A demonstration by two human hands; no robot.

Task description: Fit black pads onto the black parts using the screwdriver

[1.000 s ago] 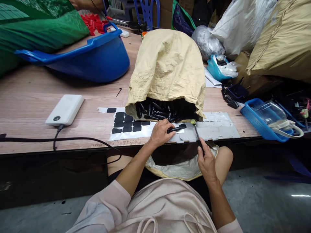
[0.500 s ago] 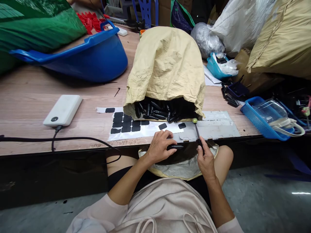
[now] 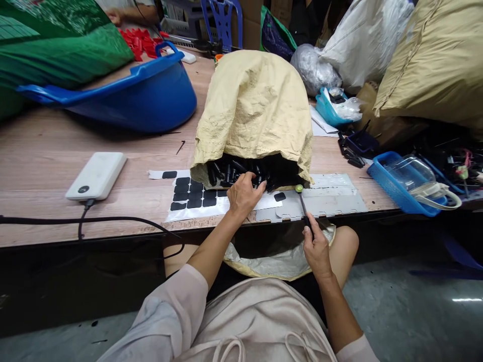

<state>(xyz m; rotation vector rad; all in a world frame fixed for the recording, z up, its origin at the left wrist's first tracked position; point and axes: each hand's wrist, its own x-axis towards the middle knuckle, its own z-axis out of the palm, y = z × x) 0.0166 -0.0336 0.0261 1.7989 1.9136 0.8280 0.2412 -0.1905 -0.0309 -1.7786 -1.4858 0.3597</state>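
My left hand [image 3: 243, 193] reaches to the mouth of a tan woven sack [image 3: 260, 110] lying on the table, thumb and fingers apart. Its fingertips are at the slim black plastic pieces [image 3: 230, 170] heaped inside; I see none held. In my right hand [image 3: 316, 244] is a small mallet-like tool [image 3: 303, 202] with a black handle, thin metal shaft and round yellow-green head. That head hovers by the sack's right corner, over a grey strip [image 3: 332, 193] along the table edge. On my lap, below the edge, sits an open silver-lined sack [image 3: 271, 266].
Black stickers [image 3: 195, 192] on white backing lie left of my left hand. Further left are a white power bank [image 3: 97, 176] with a cable and a blue tub [image 3: 151, 93]. A blue basket [image 3: 405, 188] stands at right. Behind, a person's hand [image 3: 114, 16] shows near red pieces [image 3: 139, 42].
My left hand has moved up from the table edge to the sack's mouth, and the black piece it held is no longer seen in it. My right hand keeps its grip on the tool.
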